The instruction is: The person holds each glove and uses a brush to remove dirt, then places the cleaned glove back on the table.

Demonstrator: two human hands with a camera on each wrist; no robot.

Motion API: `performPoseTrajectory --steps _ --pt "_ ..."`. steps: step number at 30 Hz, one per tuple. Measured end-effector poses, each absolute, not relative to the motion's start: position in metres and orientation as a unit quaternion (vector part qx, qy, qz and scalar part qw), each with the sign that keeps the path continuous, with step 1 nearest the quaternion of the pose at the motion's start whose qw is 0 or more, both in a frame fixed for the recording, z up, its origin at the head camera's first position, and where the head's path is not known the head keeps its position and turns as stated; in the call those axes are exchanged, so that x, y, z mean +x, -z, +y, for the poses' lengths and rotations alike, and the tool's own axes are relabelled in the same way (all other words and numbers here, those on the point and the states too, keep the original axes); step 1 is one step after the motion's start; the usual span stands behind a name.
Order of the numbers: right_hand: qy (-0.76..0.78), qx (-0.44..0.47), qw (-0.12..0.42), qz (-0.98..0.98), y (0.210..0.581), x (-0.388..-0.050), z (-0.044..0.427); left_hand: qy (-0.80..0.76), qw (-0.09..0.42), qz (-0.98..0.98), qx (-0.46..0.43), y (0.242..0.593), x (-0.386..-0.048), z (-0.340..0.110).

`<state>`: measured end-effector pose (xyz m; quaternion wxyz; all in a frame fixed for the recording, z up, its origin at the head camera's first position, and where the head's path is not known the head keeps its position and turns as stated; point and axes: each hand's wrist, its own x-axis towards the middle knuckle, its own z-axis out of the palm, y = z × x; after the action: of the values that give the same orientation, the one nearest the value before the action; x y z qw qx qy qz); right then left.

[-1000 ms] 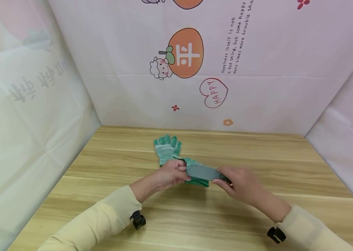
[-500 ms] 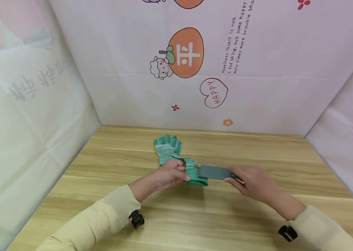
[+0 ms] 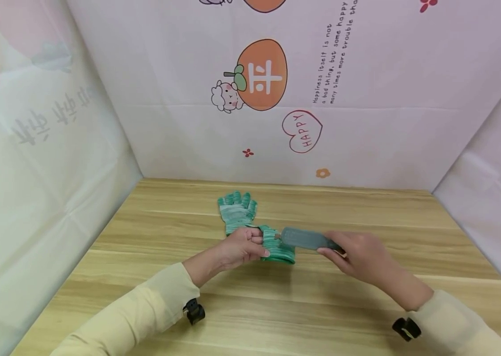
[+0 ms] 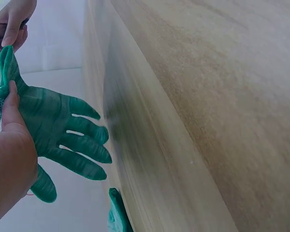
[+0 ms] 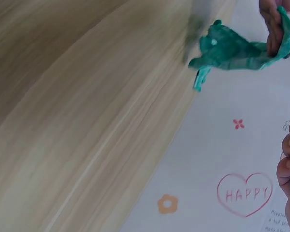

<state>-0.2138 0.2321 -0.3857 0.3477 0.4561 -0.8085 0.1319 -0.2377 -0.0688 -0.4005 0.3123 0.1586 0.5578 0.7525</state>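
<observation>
My left hand (image 3: 243,247) grips a green-and-white knit glove (image 3: 277,247) above the table. In the left wrist view, the thumb presses the cuff and the fingers of that glove (image 4: 72,130) spread away from the hand. Just to the right, my right hand (image 3: 361,257) holds the dark handle of a flat grey paddle-shaped tool (image 3: 306,239), like a lint brush. Its head is at the glove's right side; whether they touch I cannot tell. A small brown spot shows on the glove beside the head. Behind my left hand, a second matching glove (image 3: 238,210) lies flat.
A wood-grain table (image 3: 188,316) spans the work area. White printed cloth walls (image 3: 188,143) stand at the back and along both sides. Each wrist carries a black strap.
The grey tool has moved right off the held glove, uncovering more of it, then slightly up and back left. My left hand and both gloves have hardly moved.
</observation>
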Motion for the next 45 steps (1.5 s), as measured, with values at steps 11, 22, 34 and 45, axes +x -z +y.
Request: performPoseTrajectory --steps 11,22,34,45 --pt "-0.152 0.486 0.318 -0.8 0.394 -0.215 0.216 -0.754 0.316 0.55 0.172 0.401 -0.237 -0.067" --pt "-0.113 0.469 0.341 -0.807 0.392 -0.215 0.234 -0.75 0.311 0.562 0.159 0.401 -0.236 -0.071" --pt "-0.131 0.444 0.341 -0.818 0.388 -0.214 0.227 -0.749 0.304 0.564 0.168 0.406 -0.237 -0.071" --pt "-0.142 0.468 0.338 -0.804 0.397 -0.214 0.212 -0.754 0.295 0.562 0.167 0.405 -0.238 -0.07"
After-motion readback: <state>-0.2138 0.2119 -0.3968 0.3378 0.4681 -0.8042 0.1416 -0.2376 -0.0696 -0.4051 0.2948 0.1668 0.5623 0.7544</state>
